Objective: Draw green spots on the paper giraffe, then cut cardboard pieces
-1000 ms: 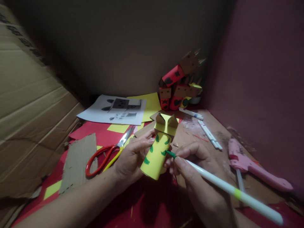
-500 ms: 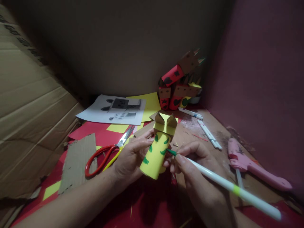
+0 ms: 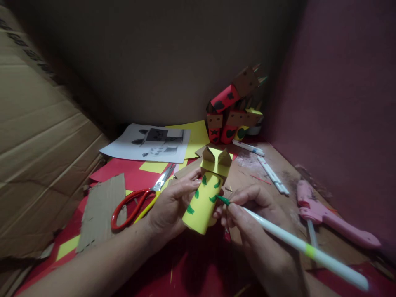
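Note:
A yellow paper tube figure (image 3: 202, 208) with green leaf-shaped marks and a boxy cardboard head with two ears tilts in my left hand (image 3: 171, 200), whose thumb and fingers are closed round its left side. My right hand (image 3: 255, 225) pinches a white marker (image 3: 281, 237) with a green tip, held close behind the tip. That tip meets the tube's right side beside one of the green marks. Some fingers of the right hand lie under the tube's edge, partly hidden. Left of my left hand lie scissors (image 3: 131, 214) with red and yellow handles.
A printed sheet (image 3: 123, 146) lies over yellow and red paper. Cardboard (image 3: 100, 212) sits left of the scissors. Red and yellow tube figures (image 3: 225, 98) are stacked at the back. White markers (image 3: 272, 175) and a pink glue gun (image 3: 328, 220) lie right. A cardboard wall (image 3: 40, 136) rises left.
The marker tip has shifted very slightly against the tube's right side. Both hands and the tube figure are otherwise nearly in the same place.

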Available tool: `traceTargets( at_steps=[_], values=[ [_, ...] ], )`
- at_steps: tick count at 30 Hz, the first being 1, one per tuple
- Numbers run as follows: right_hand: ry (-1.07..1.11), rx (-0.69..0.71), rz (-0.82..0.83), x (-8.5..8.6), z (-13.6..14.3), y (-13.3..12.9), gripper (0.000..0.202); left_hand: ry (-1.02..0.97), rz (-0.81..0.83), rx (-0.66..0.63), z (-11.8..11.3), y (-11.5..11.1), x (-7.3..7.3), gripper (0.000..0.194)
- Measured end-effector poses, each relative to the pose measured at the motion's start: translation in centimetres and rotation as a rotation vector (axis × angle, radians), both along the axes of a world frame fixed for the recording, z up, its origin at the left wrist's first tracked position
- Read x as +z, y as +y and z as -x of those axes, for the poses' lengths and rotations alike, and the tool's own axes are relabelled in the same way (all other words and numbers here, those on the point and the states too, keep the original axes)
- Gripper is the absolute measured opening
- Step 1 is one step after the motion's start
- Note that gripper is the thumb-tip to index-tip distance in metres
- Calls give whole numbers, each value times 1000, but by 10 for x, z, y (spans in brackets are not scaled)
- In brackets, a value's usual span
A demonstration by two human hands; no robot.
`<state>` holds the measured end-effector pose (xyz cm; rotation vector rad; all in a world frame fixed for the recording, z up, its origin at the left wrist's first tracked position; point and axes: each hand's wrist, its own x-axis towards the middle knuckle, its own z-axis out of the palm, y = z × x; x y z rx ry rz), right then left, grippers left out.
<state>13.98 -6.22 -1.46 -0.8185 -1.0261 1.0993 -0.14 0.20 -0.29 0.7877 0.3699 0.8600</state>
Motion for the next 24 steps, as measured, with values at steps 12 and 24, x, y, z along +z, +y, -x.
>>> traceTargets(
  at_steps=[12, 24],
  values=[
    [6, 6, 40, -3, 0, 0, 6, 8, -22, -1, -1, 1, -1, 26],
    [54, -3, 7, -8, -1, 5, 5, 7, -55, -27, -1, 0, 0, 24]
  ],
)
